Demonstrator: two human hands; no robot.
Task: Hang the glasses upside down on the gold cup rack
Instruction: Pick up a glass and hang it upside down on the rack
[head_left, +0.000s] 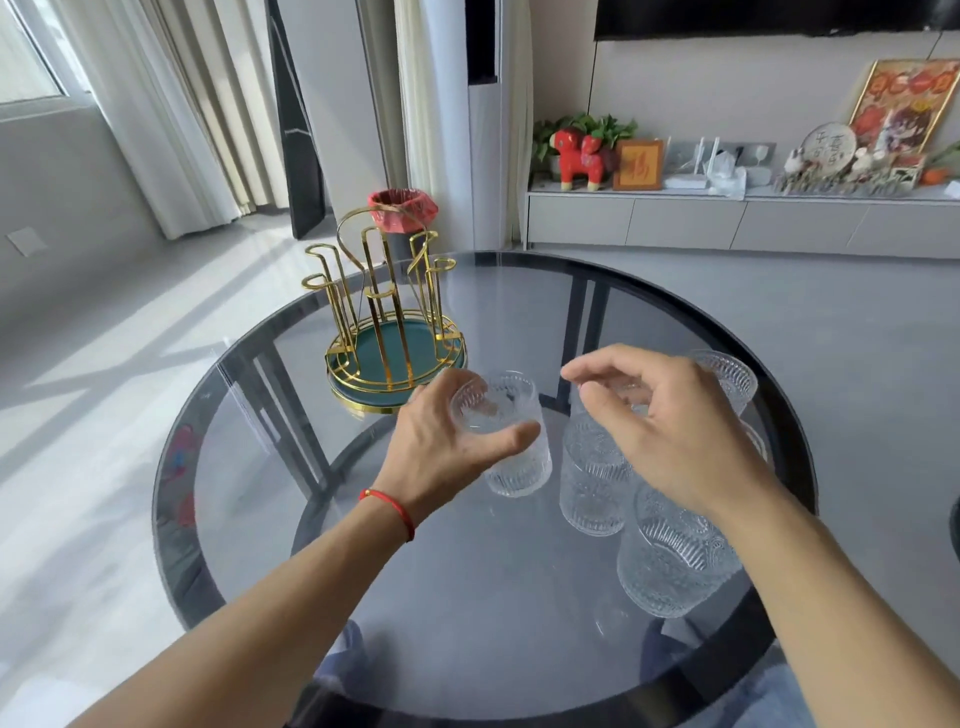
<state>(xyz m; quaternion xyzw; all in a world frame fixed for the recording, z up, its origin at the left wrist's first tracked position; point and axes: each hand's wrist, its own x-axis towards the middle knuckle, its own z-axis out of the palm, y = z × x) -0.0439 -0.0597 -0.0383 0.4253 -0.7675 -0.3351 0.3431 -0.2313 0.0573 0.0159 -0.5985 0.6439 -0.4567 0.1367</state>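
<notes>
Head view: the left hand (447, 441) wraps a ribbed glass tumbler (511, 441) standing on the round glass table (467, 597); the right hand (670, 436) hovers half-open, empty, over more tumblers (592, 483). The gold cup rack (387, 322) stands empty just beyond.

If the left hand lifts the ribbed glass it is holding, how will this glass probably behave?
The ribbed glass looks rigid and probably breakable, being clear pressed glass. Its ribbed wall should give the left hand some grip, so slipping seems unlikely. It stands upright on the smooth glass table, where a push would likely slide it.
</notes>
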